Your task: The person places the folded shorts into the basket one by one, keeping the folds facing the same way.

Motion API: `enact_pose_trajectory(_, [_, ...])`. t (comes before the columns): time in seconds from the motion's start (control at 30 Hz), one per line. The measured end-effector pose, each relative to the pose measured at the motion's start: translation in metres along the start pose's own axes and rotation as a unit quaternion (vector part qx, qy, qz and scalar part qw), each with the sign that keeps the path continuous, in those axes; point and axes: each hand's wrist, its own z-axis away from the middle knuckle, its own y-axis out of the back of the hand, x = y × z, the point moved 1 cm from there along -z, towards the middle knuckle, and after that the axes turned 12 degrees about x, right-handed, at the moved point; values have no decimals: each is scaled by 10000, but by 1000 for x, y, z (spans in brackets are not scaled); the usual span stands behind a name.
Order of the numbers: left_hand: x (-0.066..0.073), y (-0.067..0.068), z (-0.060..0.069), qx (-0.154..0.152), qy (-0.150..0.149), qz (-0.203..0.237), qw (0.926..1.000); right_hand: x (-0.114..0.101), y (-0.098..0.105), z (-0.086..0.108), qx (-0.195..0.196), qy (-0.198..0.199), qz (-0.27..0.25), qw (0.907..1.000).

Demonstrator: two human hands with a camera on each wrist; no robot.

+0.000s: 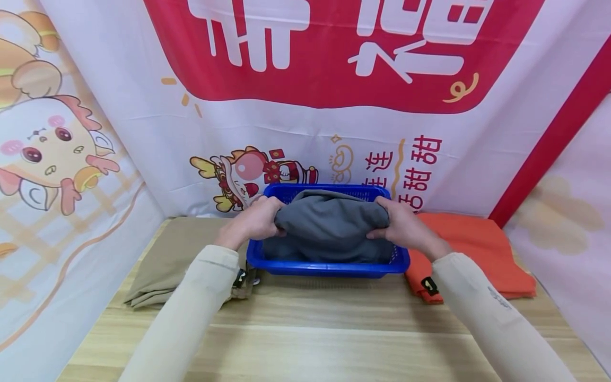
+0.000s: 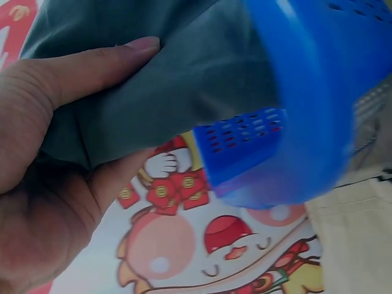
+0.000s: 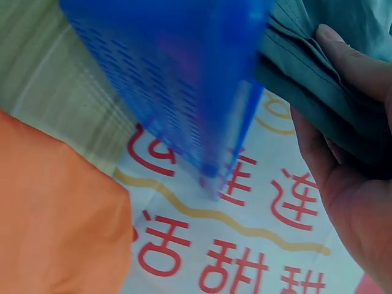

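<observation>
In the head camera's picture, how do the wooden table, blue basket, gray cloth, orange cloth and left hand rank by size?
Largest to smallest:
1. Wooden table
2. Blue basket, by its outline
3. Gray cloth and orange cloth, too alike to rank; a sleeve partly covers the orange
4. Left hand

We find the head view bright and fairly even, with a pale sheen across the wood-grain tabletop (image 1: 305,347), a soft shadow beside the beige fabric right sleeve (image 1: 487,310), and wide-angle stretching towards the edges. Our wrist views look dimmer and softer; the blue perforated plastic basket (image 2: 318,122) blurs and ghosts along its rim, and the dark grey cloth (image 1: 334,225) turns greenish.
</observation>
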Motion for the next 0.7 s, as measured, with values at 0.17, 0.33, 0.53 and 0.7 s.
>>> enact_pose_trajectory(0.17, [-9, -12, -5, -90, 81, -215, 9997, 10, -12, -5, -84, -127, 124, 9998])
enact_pose_trajectory(0.33, [-15, -20, -11, -61, 184, -257, 9995, 18, -21, -9, -74, -104, 218, 9997])
enact_pose_trajectory(0.53, [-19, -26, -19, -42, 349, -253, 9991, 24, -27, -15, -39, -22, 250, 9997])
enact_pose_trajectory(0.7, [-26, -33, -22, 36, 498, -232, 9985, 28, -31, -18, -94, -34, 292, 9995])
